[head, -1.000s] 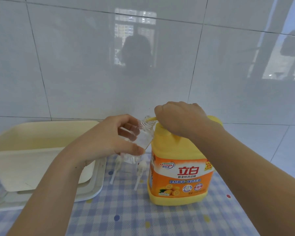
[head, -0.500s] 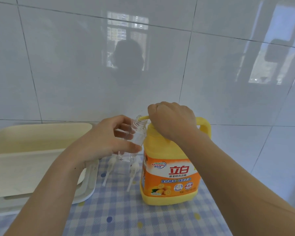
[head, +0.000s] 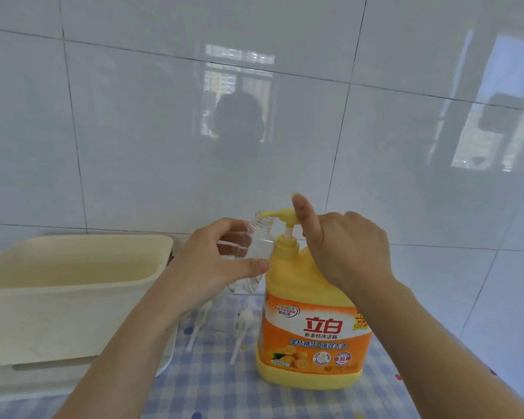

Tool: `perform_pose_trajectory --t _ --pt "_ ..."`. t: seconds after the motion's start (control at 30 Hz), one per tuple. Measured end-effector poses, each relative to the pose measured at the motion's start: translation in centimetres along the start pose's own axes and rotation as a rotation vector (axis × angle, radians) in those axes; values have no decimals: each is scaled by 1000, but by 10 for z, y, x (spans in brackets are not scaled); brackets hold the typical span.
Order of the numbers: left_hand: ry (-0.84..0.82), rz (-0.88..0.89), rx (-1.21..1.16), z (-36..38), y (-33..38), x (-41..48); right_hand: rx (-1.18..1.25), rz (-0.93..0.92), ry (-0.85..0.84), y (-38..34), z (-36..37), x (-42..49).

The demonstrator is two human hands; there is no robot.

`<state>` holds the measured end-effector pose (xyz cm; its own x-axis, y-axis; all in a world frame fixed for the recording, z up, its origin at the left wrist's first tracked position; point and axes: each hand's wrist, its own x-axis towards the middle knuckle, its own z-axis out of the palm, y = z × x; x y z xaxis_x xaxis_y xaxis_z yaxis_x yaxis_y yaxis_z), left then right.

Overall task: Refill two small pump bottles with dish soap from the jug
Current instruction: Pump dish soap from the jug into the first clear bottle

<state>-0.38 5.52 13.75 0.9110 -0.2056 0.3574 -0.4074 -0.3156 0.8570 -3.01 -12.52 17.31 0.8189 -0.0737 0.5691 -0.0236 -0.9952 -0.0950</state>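
One jug [head: 312,313] of yellow plastic, squat and broad-shouldered with an orange label, stands upright on the desk [head: 285,400], which is covered by a blue-and-white checked cloth. One yellow pump head [head: 285,217] tops the jug, its white stem showing. Its spout points left into the mouth of one small bottle [head: 259,246], which is clear, capless, threaded at the neck and tilted just left of the jug's neck. The left grip [head: 212,267], a bare hand, is wrapped round that bottle, thumb in front and fingers behind. The right grip [head: 348,249] hovers over the jug's right shoulder, thumb straight up just beside the pump head. Its fingers fold away behind the knuckles, so I cannot tell whether they close on anything. Two white pump tops [head: 242,322], each with a thin dip tube, lie flat on the cloth left of the jug's base. Further left of the jug sits one cream rectangular tub [head: 73,297], smooth-walled, on one white tray [head: 167,358]. Behind the jug rise large glossy white tiles [head: 133,131].
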Motion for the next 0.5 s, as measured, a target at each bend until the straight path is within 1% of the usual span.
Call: perform_pose_trajectory --t 0.1,0.17,0.23,0.3,0.37,0.43,0.5 --pt "7 3 5 1 -2 1 -5 -5 22 -1 2 1" --pt "4 0 -1 0 -2 2 45 5 50 -2 2 -1" --pt "-5 -7 -4 0 -3 3 192 -5 132 -4 2 -1" --pt "-7 -15 -21 1 -2 3 433 14 155 -10 -5 3" --pt "-2 -22 -44 1 -3 4 623 18 102 -15 -15 16" --pt "-4 -35 -72 0 -4 4 628 25 42 -22 -24 32" --pt "-29 -55 -122 -1 -3 4 601 80 -30 -28 -22 49"
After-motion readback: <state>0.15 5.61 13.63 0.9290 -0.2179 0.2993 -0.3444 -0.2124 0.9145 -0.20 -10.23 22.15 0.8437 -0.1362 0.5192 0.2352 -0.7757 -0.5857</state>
